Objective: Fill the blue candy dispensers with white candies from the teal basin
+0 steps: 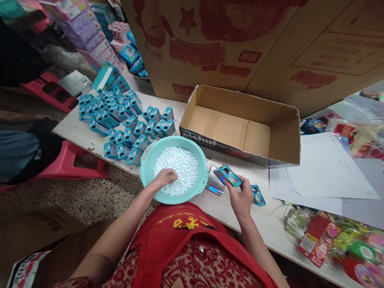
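Observation:
A mint-green basin (201, 170) rests at the table's front edge, with many small white tablets (180, 160) in it. My left hand (165, 179) is over the tablets, fingertips bunched together at their surface; what they pinch, if anything, is hidden. To the right of the basin, my right hand (242, 198) grips a small blue tin (228, 176) with a dark round opening in its top. A second blue tin (258, 195) stands just right of that hand. Beneath the held tin lies a phone (214, 188), partly covered.
Many similar blue tins (120, 112) crowd the table left of the basin. Behind it sits an open cardboard tray (240, 102), backed by a large carton (216, 48). White paper sheets (330, 164) and bagged goods (354, 244) lie at right. Someone sits near a red stool (78, 162).

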Tool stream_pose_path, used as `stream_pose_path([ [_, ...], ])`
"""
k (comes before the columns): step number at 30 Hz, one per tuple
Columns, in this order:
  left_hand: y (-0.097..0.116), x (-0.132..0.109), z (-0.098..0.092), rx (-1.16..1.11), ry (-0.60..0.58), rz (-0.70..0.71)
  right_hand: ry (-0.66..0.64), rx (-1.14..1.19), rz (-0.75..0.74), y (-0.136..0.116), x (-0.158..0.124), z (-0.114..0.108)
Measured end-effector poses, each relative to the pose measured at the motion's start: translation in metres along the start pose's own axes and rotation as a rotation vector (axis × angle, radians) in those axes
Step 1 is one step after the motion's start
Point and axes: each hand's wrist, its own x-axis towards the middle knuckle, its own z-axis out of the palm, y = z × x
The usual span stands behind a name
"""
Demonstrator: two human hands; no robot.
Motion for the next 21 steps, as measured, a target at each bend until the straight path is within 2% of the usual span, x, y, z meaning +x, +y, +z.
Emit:
stream_pose_path([
  [2,0.019,-0.010,-0.011,-0.226,0.039,0.072,-0.083,0.009,-0.134,-0.019,0.002,0.001],
  [4,0.046,-0.022,-0.021,-0.363,0.066,0.206,-0.194,0.024,-0.244,-0.035,0.002,0.009],
  [7,0.083,-0.036,-0.028,-0.222,0.116,0.448,-0.319,0.031,-0.339,-0.050,0.000,0.026],
  [9,0.096,-0.040,-0.027,-0.025,0.147,0.567,-0.361,0.025,-0.366,-0.055,-0.003,0.036],
  [12,0.099,-0.040,-0.022,0.166,0.162,0.649,-0.401,0.006,-0.379,-0.057,-0.007,0.046],
  [18,0.090,-0.043,-0.030,0.147,0.183,0.659,-0.432,0.015,-0.352,-0.060,-0.006,0.052],
  [21,0.088,-0.047,-0.034,0.258,0.167,0.658,-0.452,0.075,-0.351,-0.067,-0.008,0.055],
])
